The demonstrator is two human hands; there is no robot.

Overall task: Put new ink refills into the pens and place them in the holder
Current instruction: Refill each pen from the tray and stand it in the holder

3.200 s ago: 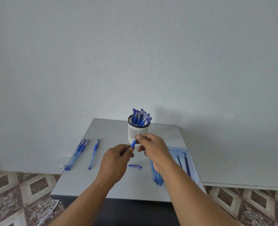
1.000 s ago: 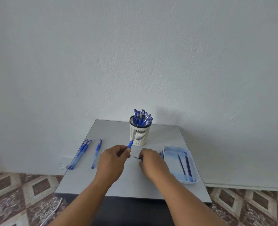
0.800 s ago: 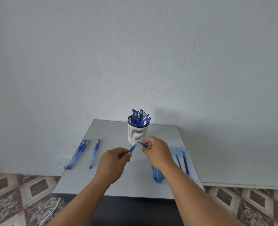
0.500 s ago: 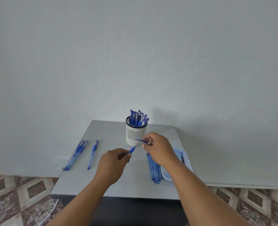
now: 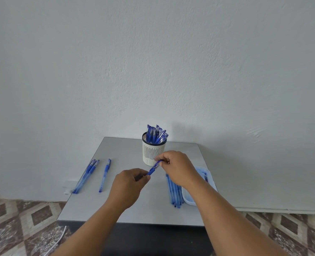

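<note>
Mid-reassembly over desk (image 5: 116,209) centre: left hand (image 5: 128,187) gripping pen barrel (image 5: 153,169), right hand (image 5: 178,168) pinching its tip end. Holder (image 5: 153,154) near back edge well filled; three pens (image 5: 97,174) left by left edge.

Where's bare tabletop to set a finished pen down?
Free: the near strip of the table before the left hand, and between the single pen and holder. Crowded: refills beside the tray, right.
</note>
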